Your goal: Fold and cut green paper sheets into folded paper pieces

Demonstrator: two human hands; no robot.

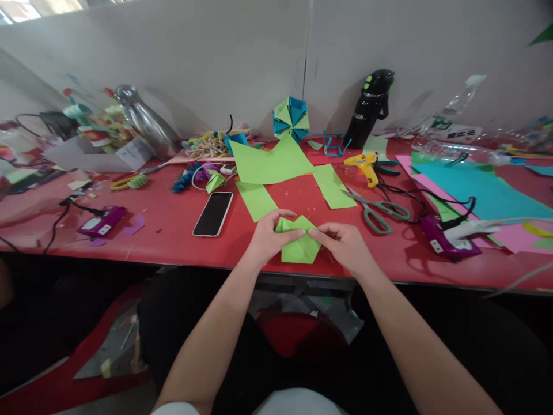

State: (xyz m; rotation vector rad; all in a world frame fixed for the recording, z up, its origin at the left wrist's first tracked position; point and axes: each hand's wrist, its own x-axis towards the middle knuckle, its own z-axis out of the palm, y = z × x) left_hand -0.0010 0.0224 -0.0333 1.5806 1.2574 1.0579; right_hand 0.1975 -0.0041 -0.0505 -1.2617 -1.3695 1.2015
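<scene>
A folded piece of light green paper (298, 251) is held near the front edge of the red table. My left hand (273, 235) grips its left and upper part, the thumb pressed on top. On the right side, my right hand (343, 242) pinches the paper's upper right edge, with its thumb close to the other thumb. Just beyond lie a large green sheet (272, 164) and two smaller green pieces, one at the left (256, 200) and one at the right (332, 185).
Grey-green scissors (380, 212) and a yellow glue gun (365, 166) lie at the right, near a purple power strip (449, 239). A phone (213, 214) rests at the left. Behind stand a paper ball (291, 119) and a black bottle (369, 109).
</scene>
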